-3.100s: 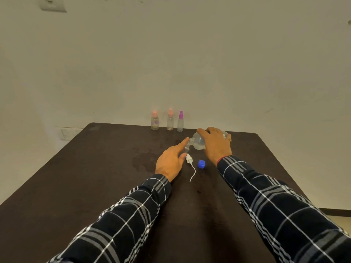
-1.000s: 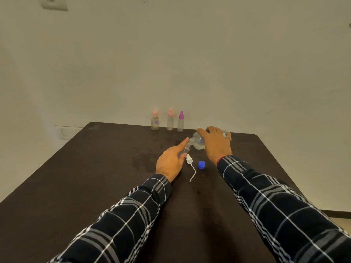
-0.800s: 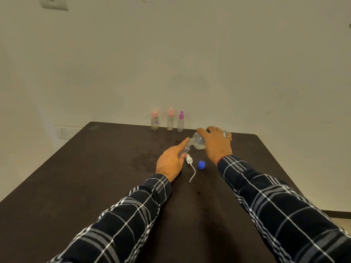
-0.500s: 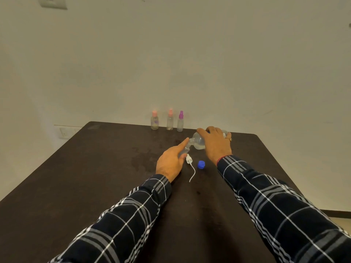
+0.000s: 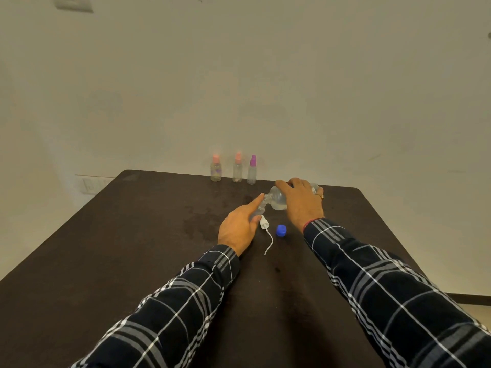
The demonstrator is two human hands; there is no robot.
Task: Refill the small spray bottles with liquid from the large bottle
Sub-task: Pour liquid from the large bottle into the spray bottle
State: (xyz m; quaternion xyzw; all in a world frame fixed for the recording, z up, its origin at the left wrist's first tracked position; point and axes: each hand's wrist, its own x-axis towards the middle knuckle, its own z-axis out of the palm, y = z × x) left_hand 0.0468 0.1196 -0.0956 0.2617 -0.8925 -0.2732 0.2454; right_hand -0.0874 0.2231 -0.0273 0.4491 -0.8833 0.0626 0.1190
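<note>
Clear large bottle [image 5: 277, 201], gripped by right hand [image 5: 303, 205], meets small bottle [image 5: 259, 210], half-hidden in the gripping left hand [image 5: 239, 229].

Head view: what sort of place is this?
Probably a plain room in a home or office: a dark table set against a bare off-white wall, a switch plate high on that wall, and three small spray bottles standing at the table's far edge.

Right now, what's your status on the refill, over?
Left hand grips small bottle. Right hand tips large bottle, neck at its mouth. Pump and blue cap lie loose beside the hands. Nothing blocking.
</note>
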